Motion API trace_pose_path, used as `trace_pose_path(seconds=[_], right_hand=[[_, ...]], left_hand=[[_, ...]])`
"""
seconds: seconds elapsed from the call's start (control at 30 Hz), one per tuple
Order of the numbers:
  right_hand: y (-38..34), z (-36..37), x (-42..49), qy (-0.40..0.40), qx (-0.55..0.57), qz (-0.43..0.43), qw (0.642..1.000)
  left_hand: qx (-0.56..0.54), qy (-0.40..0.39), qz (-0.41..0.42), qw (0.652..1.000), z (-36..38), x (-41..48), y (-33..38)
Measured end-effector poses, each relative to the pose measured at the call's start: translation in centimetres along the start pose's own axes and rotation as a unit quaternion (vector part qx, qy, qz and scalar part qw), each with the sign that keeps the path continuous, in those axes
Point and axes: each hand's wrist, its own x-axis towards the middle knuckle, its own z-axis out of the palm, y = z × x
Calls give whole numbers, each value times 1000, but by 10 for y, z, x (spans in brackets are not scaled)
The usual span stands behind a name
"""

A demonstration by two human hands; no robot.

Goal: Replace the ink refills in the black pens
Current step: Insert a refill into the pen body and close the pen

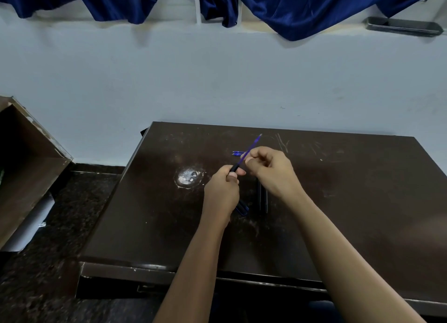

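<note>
My left hand (pixel 221 192) grips the barrel of a black pen (pixel 234 168) above the dark brown table (pixel 350 201). A blue ink refill (pixel 252 146) sticks out of the barrel's top, slanting up to the right. My right hand (pixel 268 169) pinches that refill near its middle. The pen's lower end with a blue clip (pixel 242 210) shows below my left hand. Two more black pens (pixel 262 199) lie side by side on the table under my right wrist. Spare blue refills (pixel 238 153) lie flat just beyond my hands, partly hidden.
A round pale worn patch (pixel 188 177) marks the table left of my hands. A brown cardboard box (pixel 26 163) stands on the speckled floor at left. A pale wall rises behind the table, with blue curtains (pixel 278 5) and a grey tray (pixel 401 26) above.
</note>
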Motion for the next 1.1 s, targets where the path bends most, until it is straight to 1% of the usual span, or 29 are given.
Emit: trace_pose_path(seconds=[0.07,0.17,0.27,0.33,0.5,0.6,0.77,0.8,0.87,0.93,0.97,1.0,1.03,1.07,1.1], right_hand=[[9,6,1,0,-36,22,999],[27,18,-3,-21,-169,33,985],[40,35,-12,-88,-307,42,947],[45,43,-15,-118,-365,49,922],[54,53,-21,-119,-396,52,909],[57,55,-20,-103,-383,71,915],[56,51,-15,-97,-346,129,924],[56,49,-13,-88,-332,134,930],[52,40,-7,-29,-248,128,960],[38,26,3,54,-99,120,986],[29,17,7,81,-6,119,990],[19,8,10,93,94,116,984],[10,1,11,94,189,110,971],[1,-6,11,92,266,100,954],[-5,-12,10,93,313,89,941]], left_hand=[[-3,23,11,1000,-1,1,-1],[2,40,17,999,-2,2,0],[-1,39,12,999,-2,1,0],[-2,37,9,999,-2,0,2],[-6,33,9,999,-3,-1,3],[0,31,7,999,-3,-1,3],[4,23,4,1000,-3,-2,3],[4,21,6,1000,-3,-2,3],[5,23,10,1000,-3,-1,2],[6,29,13,999,-3,0,2],[5,30,14,999,-3,0,1],[4,29,15,999,-3,0,1],[2,27,16,999,-3,0,0],[1,25,17,1000,-2,0,0],[2,23,18,1000,-2,0,-1]])
